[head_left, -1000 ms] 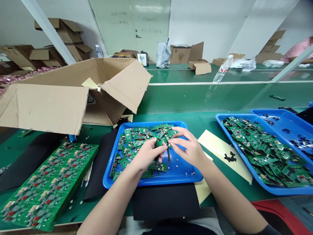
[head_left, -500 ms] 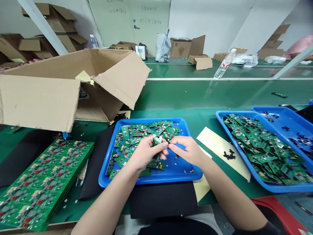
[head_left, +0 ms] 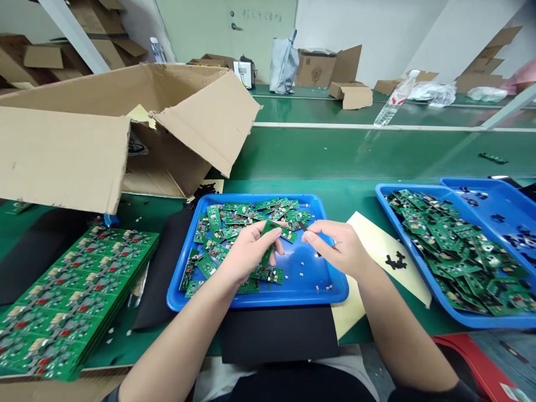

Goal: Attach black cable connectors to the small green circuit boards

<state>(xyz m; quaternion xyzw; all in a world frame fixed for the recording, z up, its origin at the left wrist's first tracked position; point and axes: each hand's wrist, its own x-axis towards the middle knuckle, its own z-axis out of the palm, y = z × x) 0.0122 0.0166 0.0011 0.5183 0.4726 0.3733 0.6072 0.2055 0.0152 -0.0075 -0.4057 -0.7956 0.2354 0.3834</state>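
My left hand [head_left: 249,251] is closed on a small green circuit board [head_left: 269,228], pinched between thumb and fingers above the blue tray [head_left: 299,285]. To the right of it, my right hand [head_left: 337,245] pinches a small dark piece [head_left: 302,225] between thumb and forefinger; its exact kind is too small to make out. A gap separates this piece from the board. Under my hands, loose circuit boards [head_left: 218,250] cover the tray's left and back parts, and tiny pale bits lie at its right front.
Stacked circuit board panels [head_left: 79,296] lie left, below an open cardboard box [head_left: 67,151]. Black cutouts [head_left: 396,260] rest on yellowish paper [head_left: 372,243] at right. Beyond are a blue tray full of boards [head_left: 460,257] and another tray [head_left: 502,206] with black parts. A water bottle [head_left: 396,100] leans behind.
My right hand has moved right, away from my left hand, with the dark piece in its fingers. The board in my left hand has turned and now shows a plain green face.
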